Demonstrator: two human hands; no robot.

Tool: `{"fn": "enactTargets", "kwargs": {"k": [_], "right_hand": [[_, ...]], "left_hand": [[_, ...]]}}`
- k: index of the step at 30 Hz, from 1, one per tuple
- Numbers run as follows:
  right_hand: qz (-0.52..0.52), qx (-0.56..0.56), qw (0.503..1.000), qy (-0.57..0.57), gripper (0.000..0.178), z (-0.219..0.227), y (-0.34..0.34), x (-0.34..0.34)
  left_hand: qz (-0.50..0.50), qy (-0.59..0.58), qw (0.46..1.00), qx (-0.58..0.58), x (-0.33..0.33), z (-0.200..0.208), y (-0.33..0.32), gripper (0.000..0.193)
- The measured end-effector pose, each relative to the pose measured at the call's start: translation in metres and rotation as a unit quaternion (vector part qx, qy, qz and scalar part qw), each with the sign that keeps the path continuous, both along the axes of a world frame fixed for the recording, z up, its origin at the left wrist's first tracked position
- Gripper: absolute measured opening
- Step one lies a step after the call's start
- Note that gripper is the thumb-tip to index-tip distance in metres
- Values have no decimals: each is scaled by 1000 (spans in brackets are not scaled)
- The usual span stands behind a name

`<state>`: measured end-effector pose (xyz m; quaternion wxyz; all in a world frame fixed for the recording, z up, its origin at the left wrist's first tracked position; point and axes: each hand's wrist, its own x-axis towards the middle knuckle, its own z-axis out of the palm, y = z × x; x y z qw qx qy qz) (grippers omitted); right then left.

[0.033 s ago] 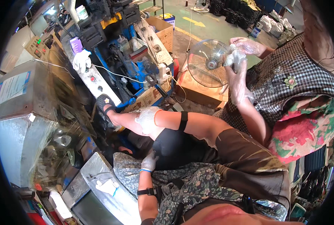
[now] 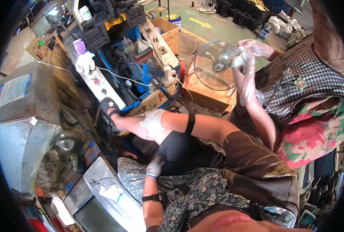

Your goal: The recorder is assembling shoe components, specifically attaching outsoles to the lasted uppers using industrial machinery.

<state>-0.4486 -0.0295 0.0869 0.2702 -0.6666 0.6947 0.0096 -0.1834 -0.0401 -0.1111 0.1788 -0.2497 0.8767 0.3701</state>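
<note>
My right hand (image 2: 153, 123), in a white knitted glove, rests over my bare leg (image 2: 128, 124) just below the knee. Its fingers hang loosely down the leg, partly hidden, and hold nothing that I can see. My left hand (image 2: 154, 168), in a thin pale glove with a blue cuff edge, lies on the black cloth (image 2: 179, 150) over my thigh, its fingers resting flat. A flowered garment (image 2: 191, 187) spreads over my lap beside it. At the right, another person's hands in clear plastic gloves hold a crumpled, shiny translucent thing (image 2: 240, 60) whose kind I cannot tell.
A round wire fan (image 2: 215, 65) stands near the other person, beside a cardboard box (image 2: 205, 91). Ahead is a blue and black machine (image 2: 137, 63) with a white glove (image 2: 85, 63) on its panel. At lower left, another white glove (image 2: 111, 193) lies on a metal ledge.
The view has shifted very slightly. The other person's fingers have moved a little on the translucent thing; both my hands stay where they rest.
</note>
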Motion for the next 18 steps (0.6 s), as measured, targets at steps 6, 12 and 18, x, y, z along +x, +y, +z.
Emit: {"fn": "enactTargets", "kwargs": {"k": [6, 12, 18], "right_hand": [[-262, -256, 927, 81, 36, -28, 28, -67], [-351, -260, 899, 37, 49, -57, 56, -70], [-511, -209, 829, -91, 52, -60, 13, -83]], "left_hand": [[22, 39, 999, 21, 1, -11, -2, 54], [10, 54, 997, 54, 3, -27, -8, 51], [22, 18, 998, 52, 4, -36, -4, 45]]}}
